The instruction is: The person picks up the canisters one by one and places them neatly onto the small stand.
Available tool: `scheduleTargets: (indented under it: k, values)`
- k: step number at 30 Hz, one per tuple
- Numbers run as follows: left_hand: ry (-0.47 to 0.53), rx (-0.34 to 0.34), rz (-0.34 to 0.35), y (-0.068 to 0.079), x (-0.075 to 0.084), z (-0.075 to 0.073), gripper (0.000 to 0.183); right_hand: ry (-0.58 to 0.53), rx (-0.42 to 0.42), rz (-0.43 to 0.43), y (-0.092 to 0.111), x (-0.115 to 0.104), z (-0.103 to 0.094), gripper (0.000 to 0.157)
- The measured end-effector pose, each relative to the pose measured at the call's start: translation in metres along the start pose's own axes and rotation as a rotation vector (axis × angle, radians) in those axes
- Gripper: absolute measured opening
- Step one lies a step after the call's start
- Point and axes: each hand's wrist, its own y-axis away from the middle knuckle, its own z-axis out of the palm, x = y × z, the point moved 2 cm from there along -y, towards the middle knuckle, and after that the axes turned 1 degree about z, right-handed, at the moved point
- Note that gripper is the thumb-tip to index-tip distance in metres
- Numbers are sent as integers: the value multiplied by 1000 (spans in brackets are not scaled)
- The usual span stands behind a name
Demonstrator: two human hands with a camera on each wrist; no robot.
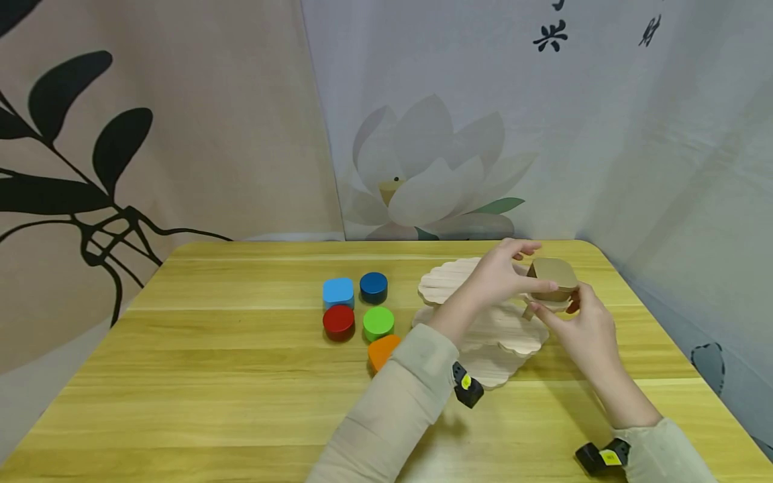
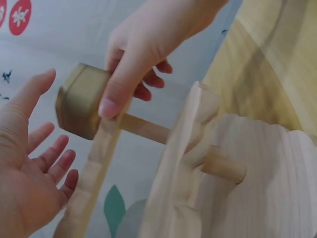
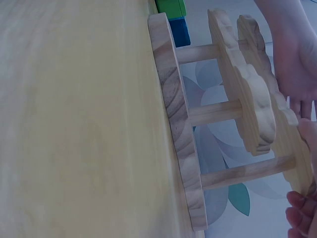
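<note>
A gold block with rounded corners [image 1: 554,274] sits on the top board of a light wooden tiered stand [image 1: 501,329], whose scalloped boards are joined by round dowels [image 3: 247,171]. My right hand [image 1: 588,329] pinches the edge of that top board [image 2: 96,168], its thumb at the block's lower edge. On the block's other side is my left hand [image 1: 498,272], fingers extended and spread. In the left wrist view a gap shows between the left hand's fingers and the gold block. The right wrist view hides the block.
Left of the stand on the wooden table [image 1: 211,376] are a light blue block [image 1: 338,292], a dark blue disc [image 1: 374,287], a red disc [image 1: 339,322], a green disc [image 1: 378,323] and an orange block [image 1: 382,352], partly behind the left sleeve. A printed curtain [image 1: 241,121] hangs behind.
</note>
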Motion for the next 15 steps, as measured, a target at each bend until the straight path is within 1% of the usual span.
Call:
scheduleTargets:
  k: [4,10,15]
  values:
    - [36,22,16,6,3,-8,67,7,-1,-5,0,0,0,57]
    - [73,56,13,18,10,-20,64,-4,-12,14,1,-1,1,60]
    - [117,77,44,27,9,-26,62,-14,-1,25,2,0,0,61]
